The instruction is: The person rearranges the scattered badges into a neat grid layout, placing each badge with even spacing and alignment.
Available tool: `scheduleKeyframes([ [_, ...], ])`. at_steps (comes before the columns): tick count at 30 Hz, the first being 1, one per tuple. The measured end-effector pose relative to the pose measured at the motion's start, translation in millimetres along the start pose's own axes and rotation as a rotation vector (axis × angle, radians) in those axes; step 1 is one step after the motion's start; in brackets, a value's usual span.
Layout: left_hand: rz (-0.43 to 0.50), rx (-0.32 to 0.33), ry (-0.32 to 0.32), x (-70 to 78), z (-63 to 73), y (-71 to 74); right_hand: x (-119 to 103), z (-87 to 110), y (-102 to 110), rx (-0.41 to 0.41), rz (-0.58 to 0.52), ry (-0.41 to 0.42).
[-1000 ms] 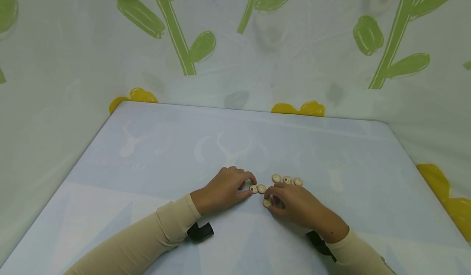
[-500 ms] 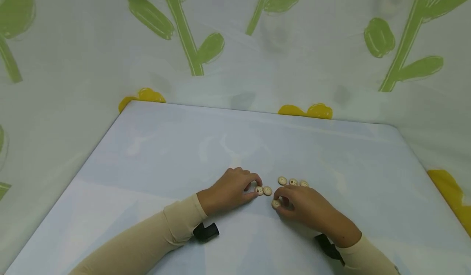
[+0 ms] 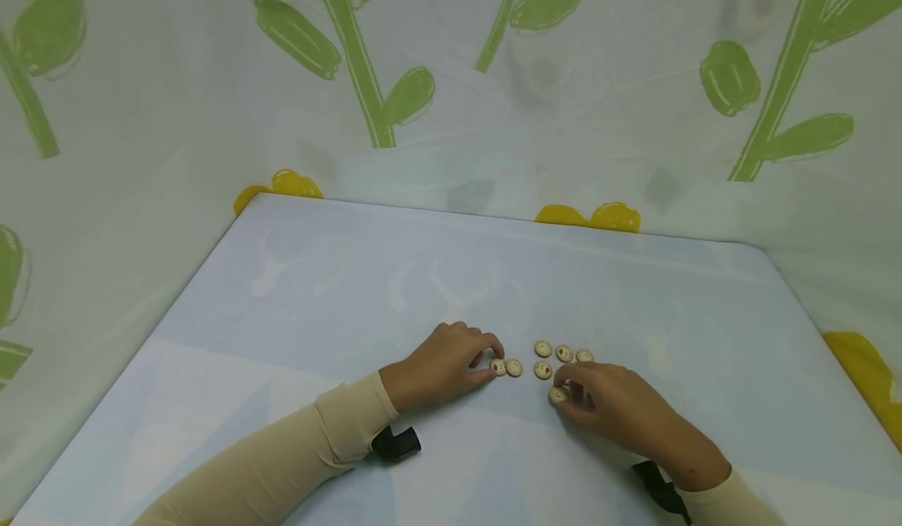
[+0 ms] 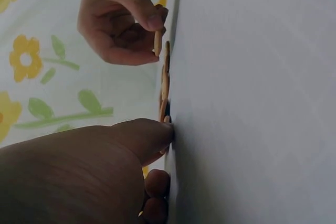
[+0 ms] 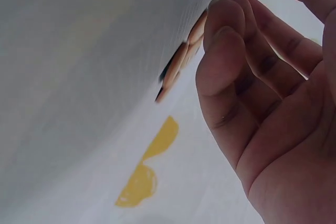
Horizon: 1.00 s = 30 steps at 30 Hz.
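In the head view my left hand (image 3: 444,363) pinches the leftmost small round wooden button (image 3: 498,367) between thumb and index finger, down on the table. Another wooden button (image 3: 514,368) touches it on the right. My right hand (image 3: 620,405) holds a wooden button (image 3: 558,394) by its edge; the left wrist view shows this button (image 4: 157,42) on edge between thumb and fingers, off the surface. Beyond the right hand, three buttons (image 3: 564,353) form a short row, with a single button (image 3: 543,370) just in front of its left end.
The light blue printed table (image 3: 352,260) stands against a pale cloth backdrop (image 3: 493,135) with green stems and yellow flowers. Black wrist cameras sit under both forearms, the left camera (image 3: 396,444) and the right camera (image 3: 661,487), close to the table.
My right hand has moved right with its button, uncovering the single button in front of the row. My left hand stays at its button. The head view has shifted slightly.
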<state>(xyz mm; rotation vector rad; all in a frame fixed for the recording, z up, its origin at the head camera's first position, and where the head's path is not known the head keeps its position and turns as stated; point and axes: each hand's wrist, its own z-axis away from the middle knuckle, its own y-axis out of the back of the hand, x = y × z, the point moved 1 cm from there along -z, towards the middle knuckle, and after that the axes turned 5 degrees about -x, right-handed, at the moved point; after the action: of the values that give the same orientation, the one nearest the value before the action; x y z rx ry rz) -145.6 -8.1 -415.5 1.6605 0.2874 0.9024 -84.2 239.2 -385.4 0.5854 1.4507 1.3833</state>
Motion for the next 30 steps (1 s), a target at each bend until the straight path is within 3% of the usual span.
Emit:
scheduleKeyframes([
  [10,0.011,0.006,-0.009,2.3,-1.7,0.6,16.2,7.2,3.9,0.009,-0.017,-0.023],
  [19,0.021,-0.015,0.009,0.2,-1.9,-1.8,21.7,6.6,3.6,-0.05,-0.04,-0.058],
  [30,0.015,-0.01,0.011,1.7,-2.6,1.3,27.8,8.2,5.3,-0.094,-0.098,-0.041],
])
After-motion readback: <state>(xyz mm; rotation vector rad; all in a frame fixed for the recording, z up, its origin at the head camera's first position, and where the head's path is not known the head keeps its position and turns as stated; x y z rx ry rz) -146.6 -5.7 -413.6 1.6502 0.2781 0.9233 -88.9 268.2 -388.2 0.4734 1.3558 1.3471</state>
